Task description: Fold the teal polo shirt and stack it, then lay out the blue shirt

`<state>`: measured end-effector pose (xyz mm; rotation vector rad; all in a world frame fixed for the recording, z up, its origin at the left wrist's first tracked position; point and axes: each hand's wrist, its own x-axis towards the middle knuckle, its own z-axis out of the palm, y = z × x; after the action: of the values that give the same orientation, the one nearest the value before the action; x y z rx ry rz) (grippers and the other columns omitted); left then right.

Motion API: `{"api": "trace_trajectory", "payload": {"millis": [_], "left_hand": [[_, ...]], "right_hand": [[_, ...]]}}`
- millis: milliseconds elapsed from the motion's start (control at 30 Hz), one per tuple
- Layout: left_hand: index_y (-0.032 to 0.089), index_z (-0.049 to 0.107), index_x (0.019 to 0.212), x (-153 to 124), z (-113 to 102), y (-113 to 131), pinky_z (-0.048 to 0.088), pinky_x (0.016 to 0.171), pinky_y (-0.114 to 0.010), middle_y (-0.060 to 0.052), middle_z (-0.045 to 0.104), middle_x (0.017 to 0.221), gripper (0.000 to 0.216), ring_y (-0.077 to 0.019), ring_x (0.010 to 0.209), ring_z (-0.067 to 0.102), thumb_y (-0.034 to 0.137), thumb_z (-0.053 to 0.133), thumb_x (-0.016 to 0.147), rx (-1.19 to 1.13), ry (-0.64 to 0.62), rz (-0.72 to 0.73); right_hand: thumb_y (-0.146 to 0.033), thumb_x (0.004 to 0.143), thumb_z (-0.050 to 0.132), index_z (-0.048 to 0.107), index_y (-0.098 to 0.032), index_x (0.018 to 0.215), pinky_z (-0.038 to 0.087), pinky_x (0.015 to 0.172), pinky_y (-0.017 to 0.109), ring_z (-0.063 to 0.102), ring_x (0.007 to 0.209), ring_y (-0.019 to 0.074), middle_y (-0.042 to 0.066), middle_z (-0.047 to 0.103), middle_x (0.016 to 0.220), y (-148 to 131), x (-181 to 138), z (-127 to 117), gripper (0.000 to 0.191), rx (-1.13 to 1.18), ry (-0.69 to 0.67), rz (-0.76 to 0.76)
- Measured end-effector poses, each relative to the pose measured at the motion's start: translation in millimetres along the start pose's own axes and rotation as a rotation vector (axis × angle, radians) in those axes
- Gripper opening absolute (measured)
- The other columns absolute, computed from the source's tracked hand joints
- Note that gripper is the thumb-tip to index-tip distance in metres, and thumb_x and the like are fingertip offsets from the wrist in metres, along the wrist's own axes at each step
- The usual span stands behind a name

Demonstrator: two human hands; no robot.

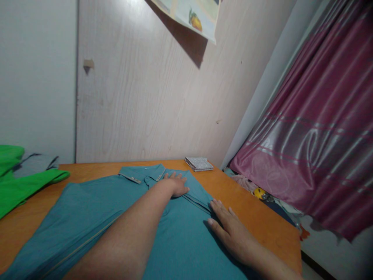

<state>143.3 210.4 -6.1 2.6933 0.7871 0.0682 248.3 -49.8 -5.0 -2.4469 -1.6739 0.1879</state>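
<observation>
A teal polo shirt [87,217] lies spread on an orange wooden table [256,217], collar toward the wall. My left hand [176,184] rests flat on the shirt just below the collar, fingers stretched out. Lower and to the right, my right hand [230,229] lies flat with spread fingers on the shirt's right side, near a folded sleeve edge. Neither hand holds anything.
A green garment [17,182] over a grey one [35,163] lies at the table's left edge. A small folded checked cloth [198,163] sits at the far right corner. A wood-panel wall stands behind; a maroon curtain [320,136] hangs right, with clutter below.
</observation>
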Motion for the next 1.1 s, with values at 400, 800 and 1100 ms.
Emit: {"api": "trace_trajectory", "payload": {"millis": [400,800,1100], "left_hand": [[0.028,0.038,0.153,-3,-3,2,0.011,0.117,-0.065,-0.009,0.022,0.164,0.069,-0.0378,0.151,0.016,0.059,0.044,0.092,0.037,-0.044,-0.001],[0.029,0.039,0.153,-4,-2,0,0.014,0.118,-0.064,-0.008,0.024,0.163,0.068,-0.0364,0.151,0.016,0.058,0.043,0.092,0.046,-0.026,0.012],[0.029,0.035,0.155,-8,-6,2,0.014,0.119,-0.063,-0.006,0.021,0.164,0.069,-0.0353,0.151,0.015,0.059,0.039,0.092,0.089,-0.044,0.004]], "right_hand": [[-0.062,0.098,0.037,0.026,-0.032,0.157,0.004,0.124,0.054,0.009,0.153,0.0268,0.002,0.015,0.165,-67,-21,-9,0.066,0.114,-0.125,-0.323],[-0.065,0.093,0.05,0.024,-0.039,0.156,0.01,0.119,0.065,0.01,0.15,0.0349,0.007,0.014,0.163,-51,-39,5,0.074,0.012,-0.286,-0.493],[-0.056,0.097,0.05,0.026,-0.034,0.156,0.011,0.119,0.062,0.009,0.151,0.0326,0.008,0.014,0.164,-50,-38,-19,0.068,0.037,-0.202,-0.385]]}}
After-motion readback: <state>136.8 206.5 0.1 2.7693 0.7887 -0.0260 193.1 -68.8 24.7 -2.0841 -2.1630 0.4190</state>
